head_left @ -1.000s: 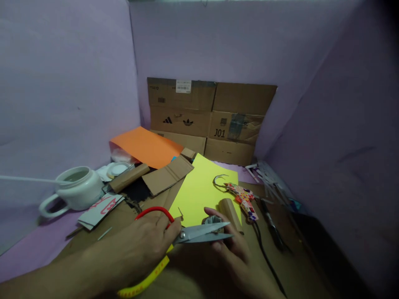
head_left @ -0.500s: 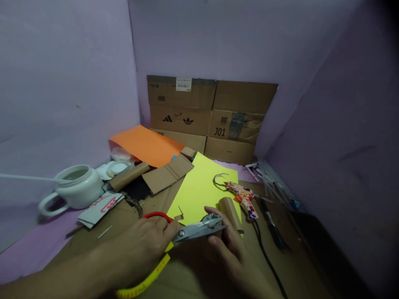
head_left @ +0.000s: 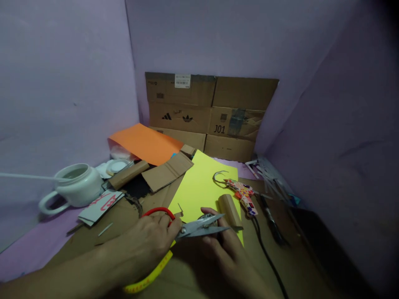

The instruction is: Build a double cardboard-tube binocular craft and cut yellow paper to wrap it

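My left hand (head_left: 146,241) is closed around the red handle of a pair of scissors (head_left: 195,226), whose metal blades point right and stand apart. A yellow curved band with red marks (head_left: 152,276) shows below this hand. My right hand (head_left: 227,249) has its fingers curled around a small roundish greyish object (head_left: 206,219), partly hidden behind the blades; its kind is unclear. The blades lie across this object, close to my right fingers. Just beyond the right hand, a rolled piece of cardboard (head_left: 230,209) rests on a yellow paper sheet (head_left: 199,182).
A patterned glue gun (head_left: 243,195) with a black cable lies at the right, beside a brush (head_left: 271,220). At left stand a white pot (head_left: 77,187) and a folded grey card (head_left: 101,207). Cardboard pieces (head_left: 168,171) and orange paper (head_left: 143,143) lie behind; a cardboard panel (head_left: 183,116) leans on the wall.
The scissor blades have opened wider around the small object and shifted slightly right. My right thumb has moved a little to the left.
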The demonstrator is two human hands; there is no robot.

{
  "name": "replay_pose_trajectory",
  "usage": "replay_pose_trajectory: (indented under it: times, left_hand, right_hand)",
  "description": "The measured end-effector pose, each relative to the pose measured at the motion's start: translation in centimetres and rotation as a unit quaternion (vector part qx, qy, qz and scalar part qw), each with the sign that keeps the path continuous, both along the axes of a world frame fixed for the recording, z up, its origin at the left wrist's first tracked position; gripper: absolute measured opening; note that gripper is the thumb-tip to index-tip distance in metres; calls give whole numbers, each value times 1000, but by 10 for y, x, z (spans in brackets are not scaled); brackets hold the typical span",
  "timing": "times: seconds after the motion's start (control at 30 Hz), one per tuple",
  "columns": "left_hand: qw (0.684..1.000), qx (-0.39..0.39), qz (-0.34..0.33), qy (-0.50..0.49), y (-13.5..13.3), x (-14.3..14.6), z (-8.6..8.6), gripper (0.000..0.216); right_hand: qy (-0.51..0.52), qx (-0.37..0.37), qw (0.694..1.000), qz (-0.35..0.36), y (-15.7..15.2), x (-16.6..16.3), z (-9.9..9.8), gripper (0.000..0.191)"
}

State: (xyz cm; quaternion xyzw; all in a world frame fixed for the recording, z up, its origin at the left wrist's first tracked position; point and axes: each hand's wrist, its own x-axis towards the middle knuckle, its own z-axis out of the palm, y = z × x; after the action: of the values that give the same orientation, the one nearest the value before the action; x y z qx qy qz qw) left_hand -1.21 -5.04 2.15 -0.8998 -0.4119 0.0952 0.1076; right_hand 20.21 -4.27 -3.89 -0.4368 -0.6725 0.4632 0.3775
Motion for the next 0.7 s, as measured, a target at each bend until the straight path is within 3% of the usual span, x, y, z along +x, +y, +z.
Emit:
replay_pose_trajectory:
  times: [0.33, 0.7]
  left_hand:
    - [996, -52, 54, -51, 0, 0, -11, 49]
    - [989, -100, 75, -80, 2, 6, -2, 43]
  right_hand:
    - [13, 22, 1000, -14, 4, -3, 6, 39]
    - [-29, 76, 996, -27, 1, -4, 2, 38]
